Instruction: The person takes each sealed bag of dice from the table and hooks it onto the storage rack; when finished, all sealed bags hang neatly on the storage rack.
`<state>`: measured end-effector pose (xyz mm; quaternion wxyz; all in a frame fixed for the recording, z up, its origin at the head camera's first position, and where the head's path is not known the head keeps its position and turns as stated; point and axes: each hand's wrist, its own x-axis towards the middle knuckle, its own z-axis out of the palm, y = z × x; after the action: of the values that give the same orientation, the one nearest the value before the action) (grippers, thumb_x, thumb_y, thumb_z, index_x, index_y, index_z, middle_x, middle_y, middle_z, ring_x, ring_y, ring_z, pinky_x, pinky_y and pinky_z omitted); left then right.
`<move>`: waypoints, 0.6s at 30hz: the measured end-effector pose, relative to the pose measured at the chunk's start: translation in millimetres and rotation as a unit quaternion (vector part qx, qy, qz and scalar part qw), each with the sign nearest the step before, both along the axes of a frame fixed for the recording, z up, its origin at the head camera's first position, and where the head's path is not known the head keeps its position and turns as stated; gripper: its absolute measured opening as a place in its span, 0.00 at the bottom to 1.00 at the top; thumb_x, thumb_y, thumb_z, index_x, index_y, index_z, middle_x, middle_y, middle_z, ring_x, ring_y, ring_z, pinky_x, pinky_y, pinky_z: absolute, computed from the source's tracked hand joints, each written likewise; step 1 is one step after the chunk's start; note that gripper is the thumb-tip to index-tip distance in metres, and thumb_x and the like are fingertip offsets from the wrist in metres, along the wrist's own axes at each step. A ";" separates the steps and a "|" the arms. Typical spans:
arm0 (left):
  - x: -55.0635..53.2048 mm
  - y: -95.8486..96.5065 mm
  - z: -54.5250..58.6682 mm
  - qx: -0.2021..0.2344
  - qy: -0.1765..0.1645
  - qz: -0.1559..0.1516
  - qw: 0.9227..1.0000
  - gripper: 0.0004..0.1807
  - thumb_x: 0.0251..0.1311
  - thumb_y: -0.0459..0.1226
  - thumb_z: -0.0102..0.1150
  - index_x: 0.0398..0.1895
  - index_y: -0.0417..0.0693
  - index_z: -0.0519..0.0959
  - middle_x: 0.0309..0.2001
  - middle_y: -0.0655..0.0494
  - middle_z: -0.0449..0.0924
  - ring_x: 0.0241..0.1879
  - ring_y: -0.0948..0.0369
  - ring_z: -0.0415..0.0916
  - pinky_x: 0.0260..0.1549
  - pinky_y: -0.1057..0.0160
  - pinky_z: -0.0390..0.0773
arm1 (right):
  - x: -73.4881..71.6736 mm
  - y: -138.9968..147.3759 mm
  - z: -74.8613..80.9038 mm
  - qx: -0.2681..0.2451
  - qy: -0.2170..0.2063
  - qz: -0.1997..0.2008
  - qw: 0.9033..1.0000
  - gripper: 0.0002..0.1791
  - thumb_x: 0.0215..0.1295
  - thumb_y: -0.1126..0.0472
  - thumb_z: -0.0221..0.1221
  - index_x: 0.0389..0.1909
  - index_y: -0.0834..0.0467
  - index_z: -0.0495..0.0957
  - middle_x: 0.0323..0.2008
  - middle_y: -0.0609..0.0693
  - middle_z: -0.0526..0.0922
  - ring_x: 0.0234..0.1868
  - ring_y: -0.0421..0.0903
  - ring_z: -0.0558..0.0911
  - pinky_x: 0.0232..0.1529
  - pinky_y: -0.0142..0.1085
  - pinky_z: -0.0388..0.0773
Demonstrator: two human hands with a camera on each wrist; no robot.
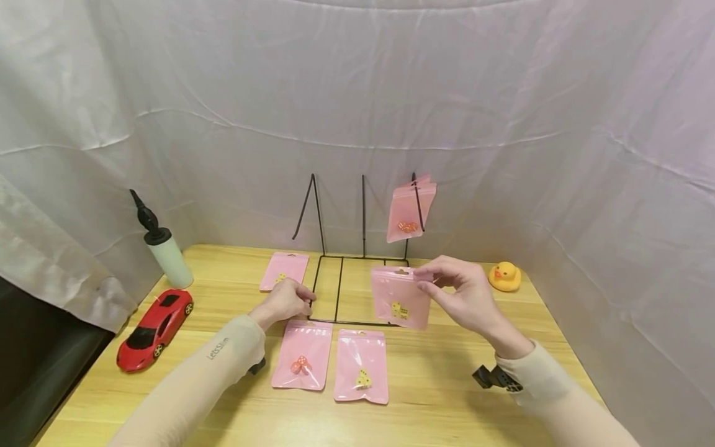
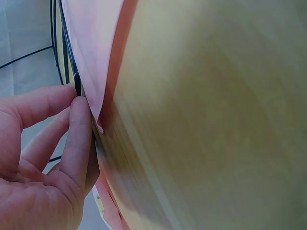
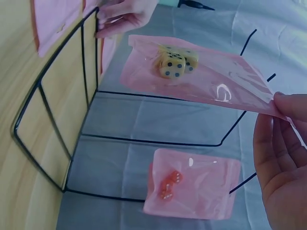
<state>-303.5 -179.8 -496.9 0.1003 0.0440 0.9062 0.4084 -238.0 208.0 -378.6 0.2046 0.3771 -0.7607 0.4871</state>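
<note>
My right hand [image 1: 460, 292] pinches the top corner of a pink zip bag [image 1: 385, 298] with yellow dice [image 3: 175, 62] inside, held above the front right of a black wire rack [image 1: 337, 292]. My left hand [image 1: 286, 300] grips the rack's front left corner between thumb and fingers, seen close in the left wrist view. A pink bag with orange dice [image 1: 398, 211] hangs on the rack's right hook. The middle and left hooks [image 1: 304, 205] carry nothing. In front of the rack lie a bag with red dice [image 1: 301, 347] and another with yellow dice [image 1: 362, 354].
One more pink bag [image 1: 287, 264] lies left of the rack, partly behind my left hand. A red toy car [image 1: 156, 332] and a pale hand pump [image 1: 170, 261] stand at the left. A yellow rubber duck [image 1: 505, 277] sits at the right. Grey cloth [image 1: 357, 93] surrounds the wooden table.
</note>
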 end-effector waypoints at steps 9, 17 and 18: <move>0.2 -1.7 0.2 0.001 -0.002 0.000 1.000 0.21 0.55 0.28 0.78 0.55 0.42 0.93 0.55 0.45 0.95 0.50 0.56 0.85 0.57 0.54 0.86 | -3.1 -19.2 10.3 -0.041 0.012 0.012 0.999 0.15 0.61 0.85 0.70 0.44 0.66 0.91 0.39 0.64 0.93 0.37 0.31 0.90 0.40 0.27 0.89; -0.1 -1.1 1.5 0.011 -0.009 -0.001 1.000 0.21 0.55 0.27 0.78 0.54 0.41 0.93 0.49 0.47 0.95 0.43 0.58 0.82 0.44 0.65 0.81 | -5.7 -38.5 14.4 -0.076 0.012 0.030 0.997 0.15 0.61 0.85 0.69 0.44 0.68 0.91 0.39 0.65 0.92 0.39 0.31 0.90 0.42 0.27 0.90; -0.4 -1.2 1.4 0.012 -0.011 0.000 1.000 0.21 0.55 0.27 0.77 0.54 0.41 0.93 0.48 0.47 0.95 0.43 0.58 0.82 0.43 0.65 0.80 | -5.8 -40.8 14.6 -0.081 0.013 0.032 0.996 0.15 0.61 0.86 0.69 0.44 0.69 0.91 0.40 0.65 0.92 0.39 0.31 0.89 0.42 0.27 0.90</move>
<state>-303.9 -181.0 -495.5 0.1101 0.0404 0.8999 0.4201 -243.8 167.2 -364.0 0.2285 0.3893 -0.7039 0.5484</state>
